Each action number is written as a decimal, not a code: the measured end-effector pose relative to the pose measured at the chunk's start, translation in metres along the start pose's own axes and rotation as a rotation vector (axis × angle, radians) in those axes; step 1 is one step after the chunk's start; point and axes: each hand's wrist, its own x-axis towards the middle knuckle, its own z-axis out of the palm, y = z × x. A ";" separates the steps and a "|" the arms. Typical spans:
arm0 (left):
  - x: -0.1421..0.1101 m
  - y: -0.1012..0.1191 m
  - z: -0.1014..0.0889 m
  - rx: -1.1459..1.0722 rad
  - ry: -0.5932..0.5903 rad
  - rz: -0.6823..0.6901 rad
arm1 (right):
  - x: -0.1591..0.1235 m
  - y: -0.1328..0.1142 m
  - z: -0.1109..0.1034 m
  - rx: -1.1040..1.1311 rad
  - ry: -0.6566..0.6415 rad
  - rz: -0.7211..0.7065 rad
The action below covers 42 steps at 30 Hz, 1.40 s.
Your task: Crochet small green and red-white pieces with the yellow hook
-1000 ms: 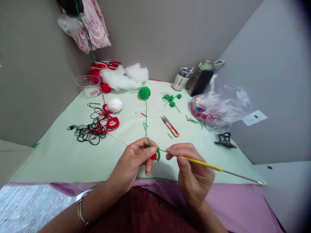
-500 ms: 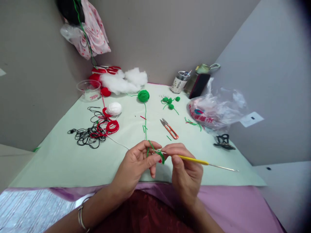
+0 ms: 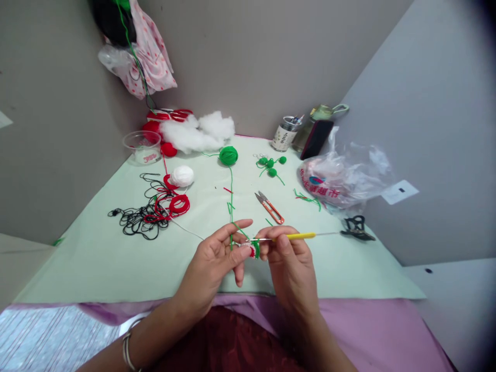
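Between the thumb and fingers of my left hand [image 3: 219,258] is a small crochet piece [image 3: 254,250] in red, white and green. Green yarn [image 3: 231,191] runs from a green yarn ball [image 3: 228,155] down over my left fingers to the piece, and the index finger is stretched out. My right hand [image 3: 290,263] grips a yellow-handled crochet hook [image 3: 302,236], with its metal tip at the top edge of the piece. Whether a loop sits on the tip is too small to tell. A white strand leads from the white yarn ball [image 3: 182,176] toward my left hand.
Orange-handled thread snips [image 3: 270,207] lie just beyond my hands. Tangled black cord [image 3: 139,219] and red yarn [image 3: 179,204] spread at left, with white stuffing [image 3: 197,132] behind. Small green crocheted balls [image 3: 272,172], a plastic bag [image 3: 341,175] and a black hair claw [image 3: 357,228] are on the right.
The hook has swung to nearly level and shifted left, its tip now at the piece's top edge. My right hand has moved slightly left, and my left index finger is straighter.
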 end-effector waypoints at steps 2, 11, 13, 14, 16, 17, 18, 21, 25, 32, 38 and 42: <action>0.000 0.000 0.000 0.002 0.007 0.007 | 0.000 0.000 -0.001 -0.021 0.011 -0.004; -0.002 0.002 -0.002 0.027 0.007 0.036 | -0.002 -0.007 -0.008 -0.115 -0.039 -0.088; -0.002 0.002 -0.002 0.035 0.011 0.062 | -0.003 -0.009 -0.010 -0.190 -0.070 -0.129; -0.002 0.001 -0.002 0.039 0.010 0.074 | -0.005 -0.011 -0.011 -0.239 -0.085 -0.157; -0.002 0.000 -0.003 0.051 0.015 0.095 | -0.007 -0.014 -0.012 -0.341 -0.105 -0.225; -0.002 0.000 -0.003 0.062 0.022 0.101 | -0.009 -0.015 -0.012 -0.391 -0.117 -0.262; -0.001 -0.001 -0.003 0.074 0.031 0.108 | -0.010 -0.017 -0.012 -0.440 -0.132 -0.295; -0.001 -0.003 -0.003 0.114 0.058 0.138 | -0.013 -0.021 -0.012 -0.574 -0.192 -0.374; -0.002 -0.003 0.000 0.157 0.110 0.188 | -0.015 -0.020 -0.013 -0.714 -0.255 -0.496; -0.004 0.000 0.003 -0.061 0.002 0.014 | -0.023 -0.004 -0.015 -1.034 -0.268 -0.739; 0.002 0.008 -0.003 -0.184 0.001 -0.057 | -0.011 -0.009 -0.006 -0.494 -0.052 -0.383; 0.001 0.002 -0.001 -0.068 -0.017 0.049 | -0.006 -0.008 -0.001 -0.406 -0.108 -0.293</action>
